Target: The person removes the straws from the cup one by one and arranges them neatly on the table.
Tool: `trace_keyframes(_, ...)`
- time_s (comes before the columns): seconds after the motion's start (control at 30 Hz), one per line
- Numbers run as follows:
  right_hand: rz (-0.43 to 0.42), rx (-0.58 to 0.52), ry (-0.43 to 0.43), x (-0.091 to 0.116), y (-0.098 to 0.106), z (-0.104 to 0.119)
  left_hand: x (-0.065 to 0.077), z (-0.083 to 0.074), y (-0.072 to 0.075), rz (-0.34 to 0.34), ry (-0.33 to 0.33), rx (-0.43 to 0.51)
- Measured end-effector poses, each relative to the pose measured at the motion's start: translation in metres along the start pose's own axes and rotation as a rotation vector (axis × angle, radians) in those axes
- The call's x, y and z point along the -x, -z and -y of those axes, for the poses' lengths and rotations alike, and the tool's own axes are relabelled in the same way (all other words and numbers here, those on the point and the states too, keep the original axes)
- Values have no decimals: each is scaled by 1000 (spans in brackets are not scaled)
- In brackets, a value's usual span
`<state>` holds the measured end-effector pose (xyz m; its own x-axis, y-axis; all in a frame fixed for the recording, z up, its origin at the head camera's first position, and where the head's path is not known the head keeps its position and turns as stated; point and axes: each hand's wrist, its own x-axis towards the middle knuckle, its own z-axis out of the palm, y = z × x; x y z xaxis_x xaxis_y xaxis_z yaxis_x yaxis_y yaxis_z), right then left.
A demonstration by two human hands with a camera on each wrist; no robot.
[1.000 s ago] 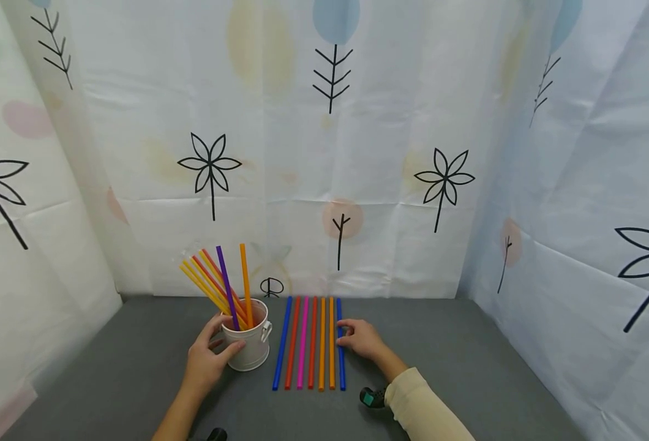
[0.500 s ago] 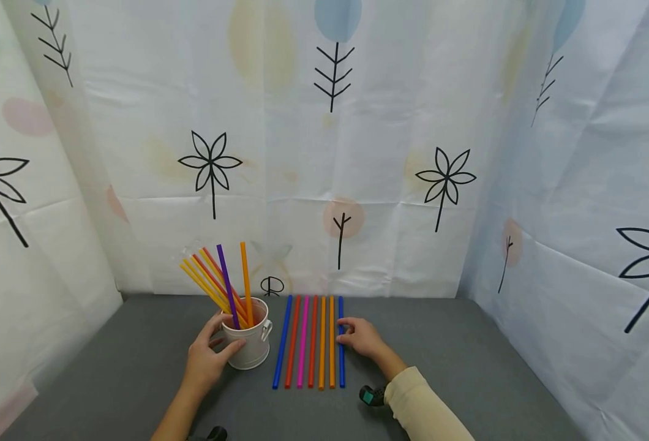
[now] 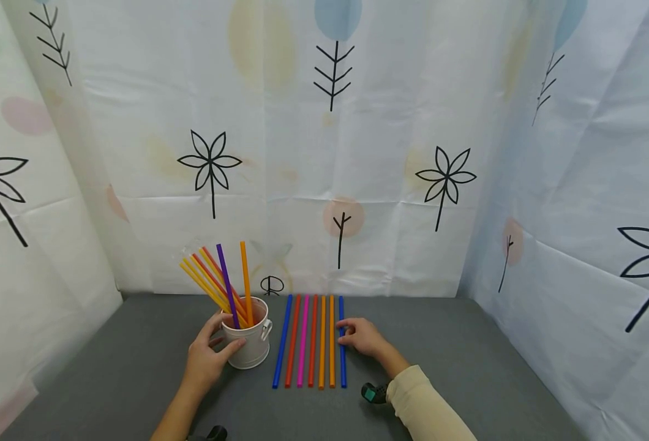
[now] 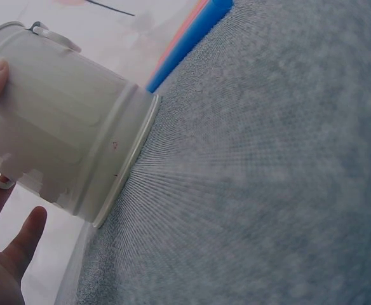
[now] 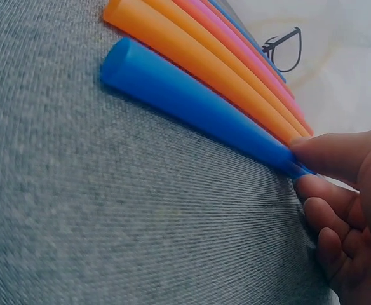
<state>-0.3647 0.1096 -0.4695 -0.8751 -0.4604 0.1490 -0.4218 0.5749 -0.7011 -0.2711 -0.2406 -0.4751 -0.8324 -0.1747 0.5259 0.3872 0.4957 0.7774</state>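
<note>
My left hand [image 3: 206,362] grips a small white metal bucket [image 3: 251,352] by its left side, thumb at the front and fingers near the rim. Leaning out of the bucket are several straws: a purple one [image 3: 223,275], an orange one [image 3: 245,269] and a slanted yellow and red bunch [image 3: 203,278] with clear plastic at its top. To the right, my right hand [image 3: 364,338] pinches a blue straw [image 5: 185,105] between thumb and index finger. This straw lies at the right end of a side-by-side row that holds orange [image 3: 322,349], red [image 3: 310,352], pink [image 3: 303,349] and blue straws.
A grey cloth [image 3: 446,367] covers the table. Printed white curtains [image 3: 379,245] stand behind and on both sides. A dark strap with a green patch [image 3: 370,393] sits at my right wrist, and another black piece [image 3: 217,433] shows near my left forearm.
The pinched blue straw has shifted slightly right, leaving a wider gap beside the nearest orange one. My left hand and the bucket stay where they were.
</note>
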Motion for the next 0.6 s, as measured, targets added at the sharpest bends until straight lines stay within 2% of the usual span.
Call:
trace_keyframes(0.2,18,1,6,0,0,-1,1,1,0,-4,-3,-1)
trace_keyframes(0.6,-9,-33,9,0,-1,-2,-1,4,-1,-4,-9,-10)
